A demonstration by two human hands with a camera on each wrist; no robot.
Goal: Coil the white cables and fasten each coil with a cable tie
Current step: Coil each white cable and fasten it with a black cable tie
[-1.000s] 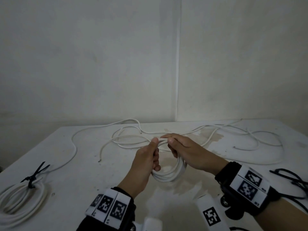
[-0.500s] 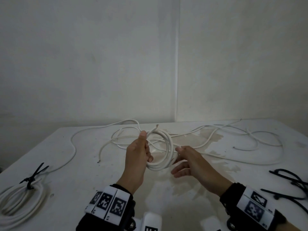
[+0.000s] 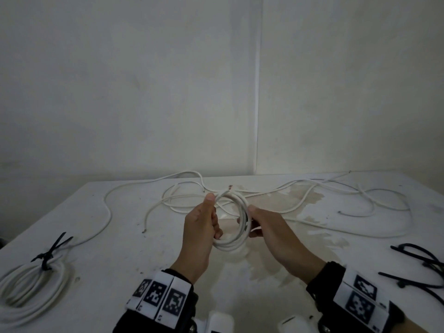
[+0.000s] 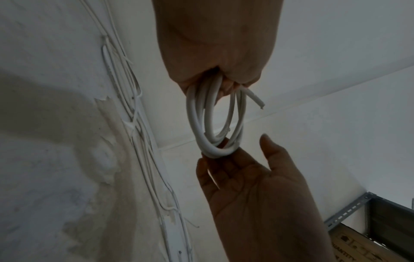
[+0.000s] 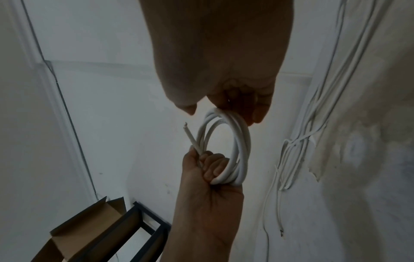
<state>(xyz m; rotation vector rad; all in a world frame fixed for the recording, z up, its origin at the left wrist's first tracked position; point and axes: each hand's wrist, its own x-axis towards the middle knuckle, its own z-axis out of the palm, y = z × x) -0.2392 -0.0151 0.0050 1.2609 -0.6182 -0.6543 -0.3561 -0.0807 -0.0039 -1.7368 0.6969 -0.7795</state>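
A small coil of white cable (image 3: pixel 240 227) is held upright above the table, its cut end (image 3: pixel 228 188) sticking up at the top. My left hand (image 3: pixel 211 217) grips the coil's left side, fingers curled round the strands (image 5: pixel 224 173). My right hand (image 3: pixel 252 222) is at the coil's right side. In the left wrist view its straight fingers (image 4: pixel 226 159) touch the coil (image 4: pixel 208 124) and the thumb stands apart. Loose white cables (image 3: pixel 312 195) sprawl across the back of the table. Black cable ties (image 3: pixel 420 265) lie at the right edge.
A finished white coil (image 3: pixel 28 292) fastened with a black tie (image 3: pixel 48 255) lies at the front left of the white table (image 3: pixel 120 260). Walls stand right behind the table. A metal shelf frame and a cardboard box (image 5: pixel 89 230) show in the right wrist view.
My left hand turned the hanging coil upright and raised it. My right hand let go, opened, then came back so its fingers touch the coil's right side.
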